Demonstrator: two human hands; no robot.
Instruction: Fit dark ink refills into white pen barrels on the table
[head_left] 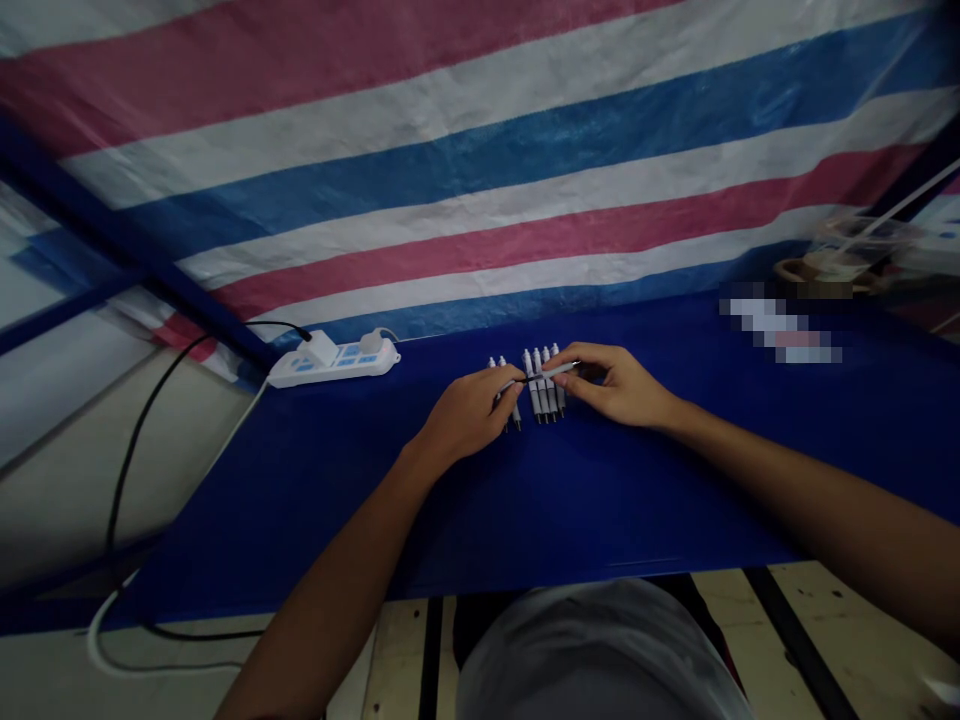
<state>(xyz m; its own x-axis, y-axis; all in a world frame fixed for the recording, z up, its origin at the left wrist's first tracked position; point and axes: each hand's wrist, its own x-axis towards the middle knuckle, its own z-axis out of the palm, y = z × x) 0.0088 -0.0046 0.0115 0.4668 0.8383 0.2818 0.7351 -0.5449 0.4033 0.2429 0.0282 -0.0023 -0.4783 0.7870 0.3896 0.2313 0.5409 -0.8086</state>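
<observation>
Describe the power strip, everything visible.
The power strip is a long, white, plastic-looking bar with blue patches. It lies flat near the blue table's far left corner, its right end slightly farther away. A blocky white adapter with a black cable sits on it; a smaller white plug sits nearer the right end. Neither the left hand nor the right hand touches it.

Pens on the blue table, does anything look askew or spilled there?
Nothing stands out: the pens lie roughly parallel on the blue table, with no visible spill. The left hand partly covers some.
</observation>
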